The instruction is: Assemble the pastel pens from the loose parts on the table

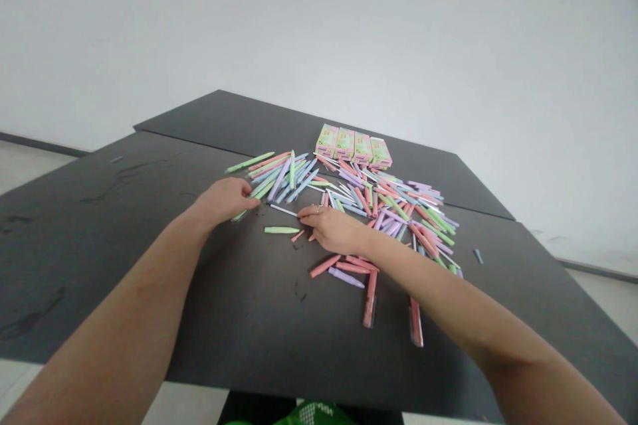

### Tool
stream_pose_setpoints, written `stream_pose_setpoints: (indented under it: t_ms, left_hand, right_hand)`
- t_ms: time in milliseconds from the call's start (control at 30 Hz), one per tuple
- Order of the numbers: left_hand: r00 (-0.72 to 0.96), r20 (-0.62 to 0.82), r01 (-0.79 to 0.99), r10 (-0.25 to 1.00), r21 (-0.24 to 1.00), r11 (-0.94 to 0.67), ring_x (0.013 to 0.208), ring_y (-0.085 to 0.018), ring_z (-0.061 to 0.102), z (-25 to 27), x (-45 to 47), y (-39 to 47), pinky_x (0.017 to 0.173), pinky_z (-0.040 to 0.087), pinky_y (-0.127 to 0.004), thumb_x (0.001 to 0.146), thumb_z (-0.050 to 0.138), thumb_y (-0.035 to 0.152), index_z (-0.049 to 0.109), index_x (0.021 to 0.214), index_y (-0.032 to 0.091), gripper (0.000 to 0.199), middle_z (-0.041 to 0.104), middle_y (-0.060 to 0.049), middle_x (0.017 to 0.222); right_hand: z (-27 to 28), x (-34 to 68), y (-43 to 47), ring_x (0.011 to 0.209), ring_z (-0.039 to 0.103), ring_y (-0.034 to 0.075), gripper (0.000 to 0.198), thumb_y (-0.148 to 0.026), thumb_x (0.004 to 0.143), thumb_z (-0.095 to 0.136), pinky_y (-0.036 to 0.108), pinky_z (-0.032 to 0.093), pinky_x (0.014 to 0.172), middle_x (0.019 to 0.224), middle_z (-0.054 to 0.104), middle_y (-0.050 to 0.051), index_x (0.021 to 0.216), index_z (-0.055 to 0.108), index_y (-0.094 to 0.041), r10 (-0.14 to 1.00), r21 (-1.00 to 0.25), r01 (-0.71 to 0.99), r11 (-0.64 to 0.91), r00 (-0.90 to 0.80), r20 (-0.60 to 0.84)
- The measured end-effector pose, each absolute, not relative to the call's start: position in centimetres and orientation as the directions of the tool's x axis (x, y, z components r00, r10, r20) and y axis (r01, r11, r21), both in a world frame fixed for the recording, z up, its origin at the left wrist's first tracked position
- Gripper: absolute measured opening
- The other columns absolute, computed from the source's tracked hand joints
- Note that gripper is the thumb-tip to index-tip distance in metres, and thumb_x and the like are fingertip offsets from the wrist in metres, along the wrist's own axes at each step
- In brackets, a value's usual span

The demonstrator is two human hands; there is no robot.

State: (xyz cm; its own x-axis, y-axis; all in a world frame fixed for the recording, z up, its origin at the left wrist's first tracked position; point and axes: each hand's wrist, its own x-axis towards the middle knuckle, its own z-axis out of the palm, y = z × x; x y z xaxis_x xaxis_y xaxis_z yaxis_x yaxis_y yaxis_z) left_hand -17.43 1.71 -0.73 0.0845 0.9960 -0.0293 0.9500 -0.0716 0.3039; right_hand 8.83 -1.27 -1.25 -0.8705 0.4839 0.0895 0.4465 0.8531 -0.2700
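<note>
My left hand (225,202) is at the left edge of a bundle of pastel pens (286,176), its fingers curled round a light green pen (239,216) that shows below the palm. To its right, my right hand (329,227), with a ring on one finger, pinches one end of a thin white pen refill (284,210) whose dark tip points toward the left hand. Just in front of the refill lies a single green pen barrel (282,230), beside a short red piece (298,236). Part of the loose pens is hidden under my right hand and forearm.
A wide heap of red, purple, green and blue pen parts (393,212) spreads to the right. Behind it stand several pink-and-green boxes (353,145). Red pens in clear sleeves (369,299) lie nearer me on the dark table (239,319). A small blue piece (478,256) sits far right.
</note>
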Motion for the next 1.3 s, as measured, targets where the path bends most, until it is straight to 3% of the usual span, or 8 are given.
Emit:
stream_pose_setpoints:
  t_ms: [133, 333, 500, 600, 767, 1133, 1300]
  left_hand:
    - [0.11, -0.066, 0.968, 0.992, 0.234, -0.092, 0.084, -0.026, 0.065, -0.7, -17.4, 1.7, 0.067, 0.043, -0.029, 0.073, 0.049, 0.053, 0.068, 0.089, 0.016, 0.044, 0.072, -0.012, 0.092]
    - [0.012, 0.071, 0.951, 0.997, 0.309, -0.033, 0.087, -0.027, 0.065, 0.0, -16.3, 1.2, 0.072, 0.046, -0.03, 0.078, 0.047, 0.051, 0.068, 0.095, 0.015, 0.045, 0.071, -0.012, 0.098]
    - [0.179, 0.211, 0.884, 0.961, 0.394, -0.251, 0.076, -0.021, 0.064, 0.3, -14.1, 0.4, 0.072, 0.045, -0.028, 0.081, 0.047, 0.038, 0.068, 0.093, 0.017, 0.033, 0.071, -0.007, 0.088]
    - [0.293, 0.203, 0.844, 0.934, 0.405, -0.352, 0.074, -0.019, 0.063, 0.4, -13.6, 0.2, 0.069, 0.045, -0.026, 0.082, 0.045, 0.034, 0.069, 0.094, 0.018, 0.031, 0.072, -0.005, 0.087]
    - [0.15, 0.195, 0.907, 0.969, 0.362, -0.213, 0.075, -0.02, 0.064, 0.7, -14.7, 0.7, 0.073, 0.045, -0.026, 0.08, 0.047, 0.035, 0.071, 0.097, 0.018, 0.034, 0.073, -0.005, 0.09]
    - [0.216, 0.134, 0.924, 0.967, 0.292, -0.247, 0.085, -0.023, 0.066, 1.7, -13.2, 1.6, 0.076, 0.045, -0.027, 0.078, 0.046, 0.032, 0.072, 0.101, 0.019, 0.037, 0.073, -0.005, 0.097]
    - [0.367, 0.072, 0.89, 0.928, 0.264, -0.372, 0.079, -0.021, 0.064, 0.5, -11.8, 2.5, 0.069, 0.043, -0.026, 0.077, 0.054, 0.035, 0.072, 0.101, 0.021, 0.034, 0.071, -0.005, 0.087]
  right_hand:
    - [-1.4, 10.5, -1.6, 0.112, 0.059, 0.021, 0.028, -0.001, 0.082, 0.046, 0.036, 0.043, 0.102, 0.115, 0.065, 0.017, 0.097, 0.069, -0.007, 0.526, -0.288, 0.475, 0.831, -0.839, 0.135]
    - [-1.3, 9.9, -1.4, 0.1, 0.061, 0.022, 0.021, -0.015, 0.09, 0.051, 0.034, 0.045, 0.089, 0.104, 0.067, 0.014, 0.106, 0.064, -0.01, 0.692, -0.224, 0.66, 0.717, -0.713, 0.111]
    - [-0.7, 8.7, -1.2, 0.092, 0.063, 0.022, 0.023, -0.013, 0.089, 0.045, 0.031, 0.044, 0.083, 0.095, 0.068, 0.015, 0.097, 0.067, -0.01, 0.75, -0.063, 0.748, 0.661, -0.661, 0.031]
    - [-0.3, 9.1, -1.3, 0.089, 0.064, 0.024, 0.021, -0.015, 0.084, 0.05, 0.031, 0.044, 0.08, 0.091, 0.07, 0.015, 0.093, 0.069, -0.012, 0.791, -0.031, 0.791, 0.611, -0.611, -0.023]
    - [0.3, 10.9, -1.4, 0.089, 0.064, 0.025, 0.02, -0.017, 0.079, 0.054, 0.031, 0.045, 0.076, 0.09, 0.071, 0.014, 0.088, 0.072, -0.013, 0.834, -0.016, 0.837, 0.547, -0.546, -0.08]
    - [0.2, 15.3, -2.1, 0.079, 0.063, 0.021, 0.019, -0.014, 0.075, 0.054, 0.027, 0.041, 0.065, 0.087, 0.071, 0.009, 0.084, 0.07, -0.015, 0.905, -0.057, 0.911, 0.408, -0.412, -0.105]
    - [0.4, 14.6, -2.2, 0.09, 0.062, 0.023, 0.025, -0.011, 0.08, 0.049, 0.029, 0.044, 0.076, 0.094, 0.068, 0.013, 0.097, 0.067, -0.012, 0.905, -0.089, 0.901, 0.425, -0.423, 0.044]
